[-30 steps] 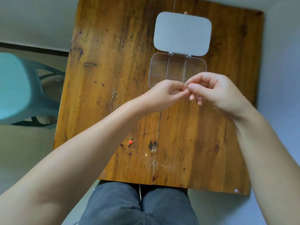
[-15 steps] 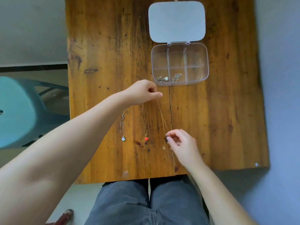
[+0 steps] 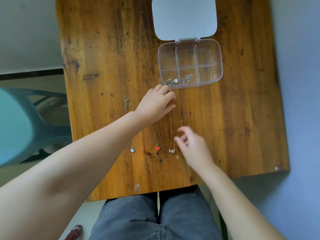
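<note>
Three necklaces lie side by side, lengthwise, on the wooden table [image 3: 233, 118]: a silver one with a pale blue pendant [image 3: 132, 150], a gold one with a red pendant [image 3: 157, 148], and a thin gold one with a small clear pendant [image 3: 172, 150]. My left hand [image 3: 155, 103] lies on the table, its curled fingers holding the upper end of the thin gold chain. My right hand [image 3: 194, 146] hovers just right of the clear pendant, fingers loosely spread and blurred, holding nothing.
A clear plastic compartment box [image 3: 219, 66] stands behind the hands with its grey lid [image 3: 184, 18] flipped open. Small jewellery pieces [image 3: 171, 81] lie in its two front left compartments. A teal plastic chair [image 3: 15, 127] stands left of the table. My knees are under the near edge.
The thin gold necklace, held up between both hands a second ago, now lies stretched out on the table. My right hand has let go of its pendant end and lifted away to the right.
</note>
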`<state>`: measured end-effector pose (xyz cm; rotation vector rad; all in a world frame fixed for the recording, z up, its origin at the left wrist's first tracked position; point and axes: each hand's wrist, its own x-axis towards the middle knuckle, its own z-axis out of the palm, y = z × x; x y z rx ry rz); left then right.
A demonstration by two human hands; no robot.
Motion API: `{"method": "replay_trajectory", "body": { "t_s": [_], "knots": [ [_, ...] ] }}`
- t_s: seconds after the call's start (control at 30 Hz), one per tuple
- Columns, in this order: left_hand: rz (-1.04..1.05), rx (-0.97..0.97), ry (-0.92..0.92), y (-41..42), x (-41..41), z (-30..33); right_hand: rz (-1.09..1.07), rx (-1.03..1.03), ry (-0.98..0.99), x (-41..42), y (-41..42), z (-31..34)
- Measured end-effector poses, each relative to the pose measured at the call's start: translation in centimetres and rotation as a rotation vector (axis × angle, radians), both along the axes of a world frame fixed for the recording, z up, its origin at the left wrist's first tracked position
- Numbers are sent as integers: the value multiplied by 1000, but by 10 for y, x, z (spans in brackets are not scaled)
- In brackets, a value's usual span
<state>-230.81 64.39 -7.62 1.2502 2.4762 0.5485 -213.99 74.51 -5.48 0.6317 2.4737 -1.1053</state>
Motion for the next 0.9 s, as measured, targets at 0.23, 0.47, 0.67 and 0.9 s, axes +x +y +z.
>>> {"method": "replay_trajectory", "body": {
  "t_s": [0.23, 0.47, 0.67, 0.9],
  "knots": [
    [372, 158, -51, -4, -6, 14, 262, 441, 148, -163, 59, 23],
    [417, 157, -21, 7, -12, 17, 744, 833, -109, -203, 54, 10],
    [447, 105, 0, 10, -12, 19, 619, 485, 1, -198, 61, 31],
    [249, 266, -330, 49, -11, 66, 199, -375, 226, -134, 110, 104]
  ]
}}
